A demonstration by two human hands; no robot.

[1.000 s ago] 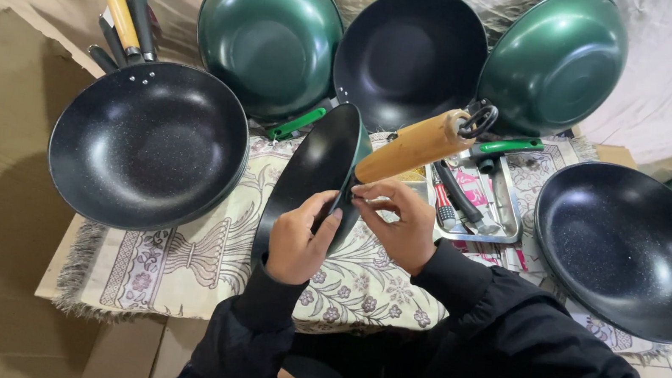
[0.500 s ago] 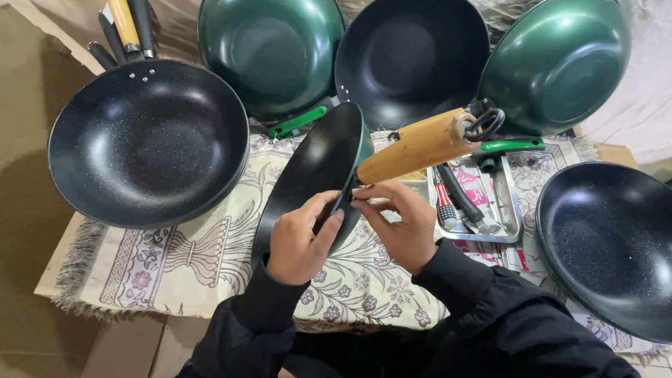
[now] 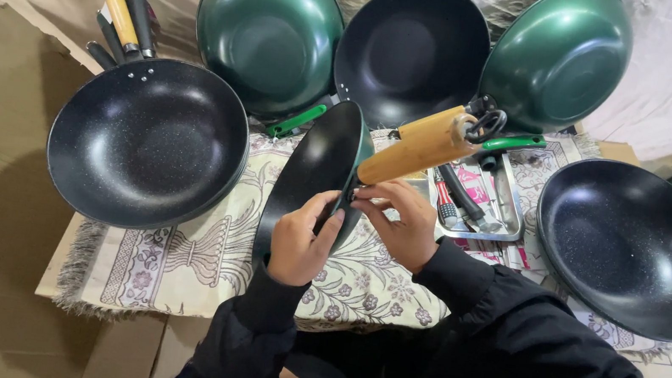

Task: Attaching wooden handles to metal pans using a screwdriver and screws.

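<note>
Near the patterned cloth (image 3: 198,266), left hand (image 3: 299,244) grasps a dark pan (image 3: 308,173) on edge while right hand (image 3: 404,223) pinches where its wooden handle (image 3: 418,149) joins, exposing the fastening.

Pan (image 3: 312,173): black speckled nonstick inside, dark green rim, held on edge, tilted, above the patterned cloth (image 3: 199,258). Handle (image 3: 418,148): light wood, cylindrical, metal hanging ring at its far end, angled up to the right. Handle base meets the pan rim; joint is hidden by fingers.
</note>
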